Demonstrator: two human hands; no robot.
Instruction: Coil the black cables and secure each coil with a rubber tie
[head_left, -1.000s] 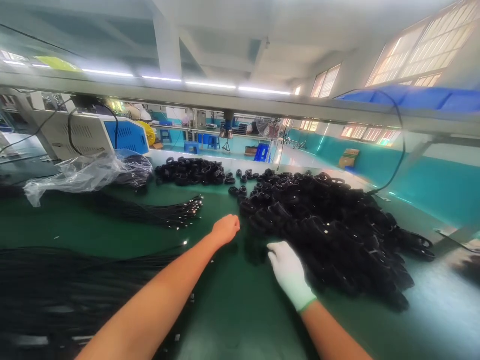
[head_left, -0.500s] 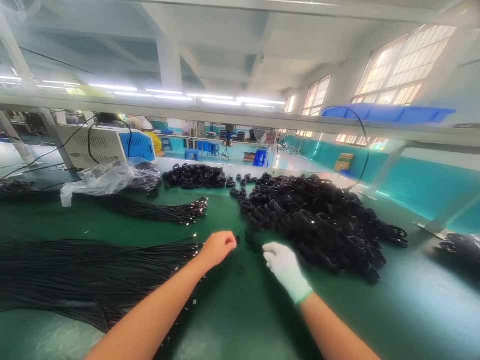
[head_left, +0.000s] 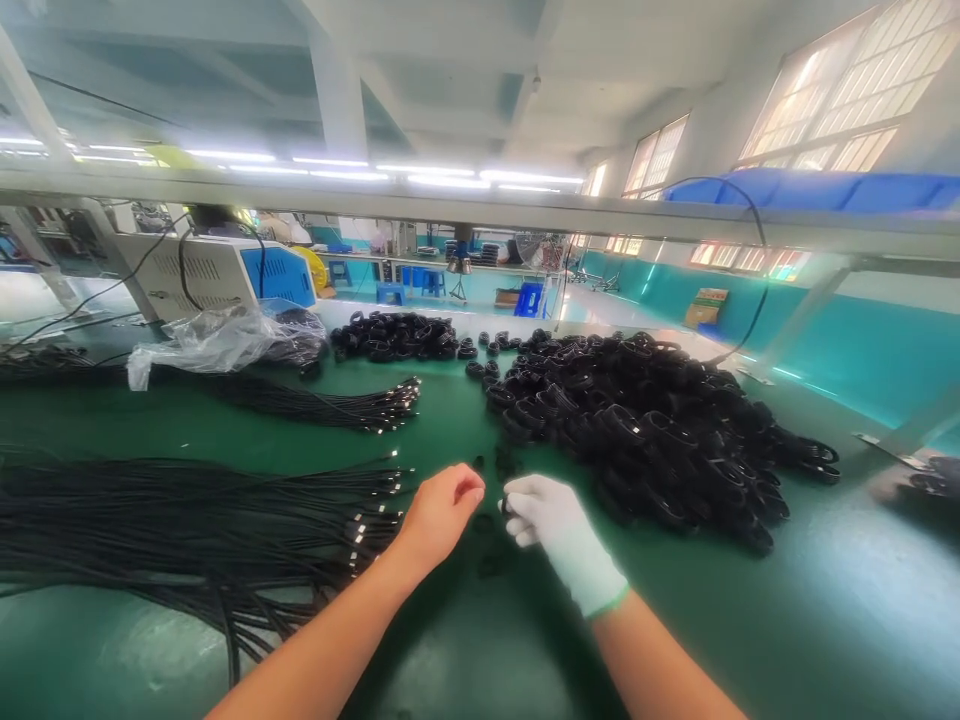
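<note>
Meeting over the middle of the green table [head_left: 825,620], the left hand [head_left: 439,515] and the gloved right hand [head_left: 551,530] sit just beside each other. The bare left fingers [head_left: 469,490] are curled narrow, thumb towards forefinger; whether they pinch anything I cannot tell, since the tips face away. The white-gloved fingers [head_left: 517,500] are curled too, with a small dark piece [head_left: 504,507] showing at their tips, too small and blurred to identify or to say it is truly gripped. A few more small dark bits [head_left: 487,565] lie on the table below and between the hands, indistinct against the shadow.

At 1 to 2 o'clock from the hands, near the glove, spreads a large heap of black coiled cables [head_left: 645,430]; single coils blend into one dark mass. At 12 o'clock, farther off, lies a smaller pile of coils [head_left: 394,338]. At 9 o'clock a spread of straight black cables [head_left: 187,520] with shiny metal ends runs off the left edge. At 10 to 11 o'clock lies a second bundle of straight cables [head_left: 322,405], and beyond it a clear plastic bag [head_left: 202,342] covers more black goods, partly hidden. A white and blue machine [head_left: 225,272] stands behind the bag. Both forearms are cut off by the lower edge.
</note>
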